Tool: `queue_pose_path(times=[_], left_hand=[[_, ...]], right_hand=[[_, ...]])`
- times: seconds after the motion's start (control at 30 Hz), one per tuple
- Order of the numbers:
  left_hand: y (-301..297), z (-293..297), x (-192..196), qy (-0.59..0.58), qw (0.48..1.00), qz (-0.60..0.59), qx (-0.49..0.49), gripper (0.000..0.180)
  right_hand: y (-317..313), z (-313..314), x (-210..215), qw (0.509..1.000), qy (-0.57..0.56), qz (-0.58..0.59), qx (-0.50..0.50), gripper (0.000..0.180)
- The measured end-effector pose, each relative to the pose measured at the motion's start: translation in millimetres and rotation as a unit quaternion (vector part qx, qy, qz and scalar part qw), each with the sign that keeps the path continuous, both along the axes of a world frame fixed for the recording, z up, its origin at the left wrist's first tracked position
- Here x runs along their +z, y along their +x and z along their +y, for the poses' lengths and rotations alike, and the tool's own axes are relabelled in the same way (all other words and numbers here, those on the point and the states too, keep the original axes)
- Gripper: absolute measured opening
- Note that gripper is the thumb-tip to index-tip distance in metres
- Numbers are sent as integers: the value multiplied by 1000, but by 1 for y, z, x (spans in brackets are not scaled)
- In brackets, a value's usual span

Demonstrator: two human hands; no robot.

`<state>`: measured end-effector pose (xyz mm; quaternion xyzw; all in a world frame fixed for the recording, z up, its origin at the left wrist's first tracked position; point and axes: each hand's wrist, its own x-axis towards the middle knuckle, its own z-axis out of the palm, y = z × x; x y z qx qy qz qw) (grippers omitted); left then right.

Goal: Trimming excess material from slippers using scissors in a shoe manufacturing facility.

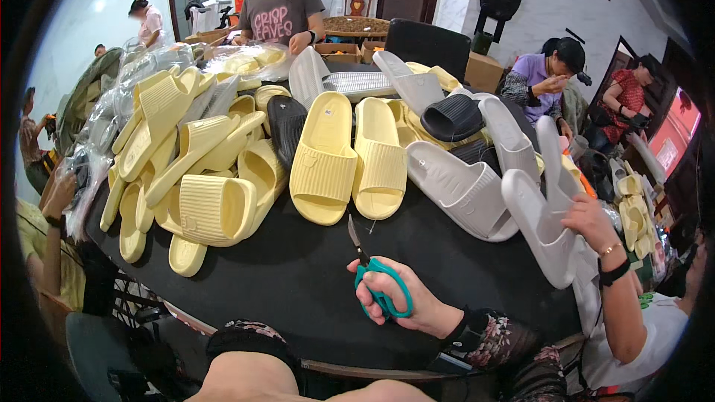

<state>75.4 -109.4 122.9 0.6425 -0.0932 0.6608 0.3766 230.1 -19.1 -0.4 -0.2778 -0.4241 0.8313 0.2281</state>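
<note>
My right hand [398, 298] is closed around scissors [389, 304] with teal handles. Their dark blades point away from me and end just short of two yellow slippers [324, 160]. These slippers lie side by side, toes toward me, with ribbed straps. A small thread-like wisp shows by the right slipper's toe. My left hand is out of sight; skin and a dark flowered sleeve cuff [246, 331] show at the lower edge, and I cannot tell what the fingers do. Nothing else touches my right hand.
Yellow slippers [216, 208] are heaped at left beside clear plastic bags [141, 78]. Grey slippers [465, 193] and a black slipper [453, 117] lie at right on the black table [298, 290]. A co-worker's hand [588, 219] grips a grey slipper nearby. Another person stands across the table.
</note>
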Motion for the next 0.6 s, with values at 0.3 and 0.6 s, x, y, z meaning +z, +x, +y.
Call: queue_pose_path(times=[0.3,0.6], left_hand=[[-24,10,8,48,998,36,19,31],[-7,16,6,16,997,51,-50,31]], right_hand=[[4,-7,1,1000,-3,-10,-2,36],[3,3,-4,1000,7,8,-5,33]])
